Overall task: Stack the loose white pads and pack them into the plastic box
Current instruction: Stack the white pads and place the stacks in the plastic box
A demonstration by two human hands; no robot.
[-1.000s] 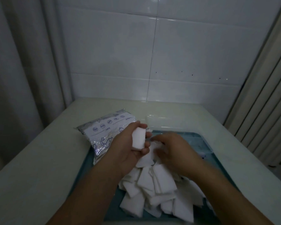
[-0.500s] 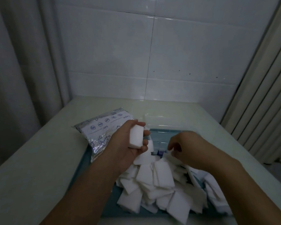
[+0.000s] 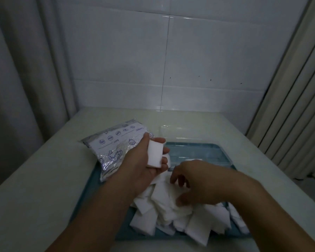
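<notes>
Bathroom-like: tiled wall (image 3: 207, 57); curtain (image 3: 25, 70).

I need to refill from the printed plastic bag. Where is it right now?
In the head view, the printed plastic bag lies left of centre on the table, its near end overlapping the blue tray's left edge, just behind the left hand.

wall: white tiles (image 3: 207, 60) | left: grey curtain (image 3: 25, 70) | table (image 3: 35, 179): pale | light: dim

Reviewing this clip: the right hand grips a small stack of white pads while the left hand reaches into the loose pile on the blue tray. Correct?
Hands are swapped. In the head view the left hand grips the small stack of white pads, and the right hand reaches into the loose pile on the blue tray.
</notes>
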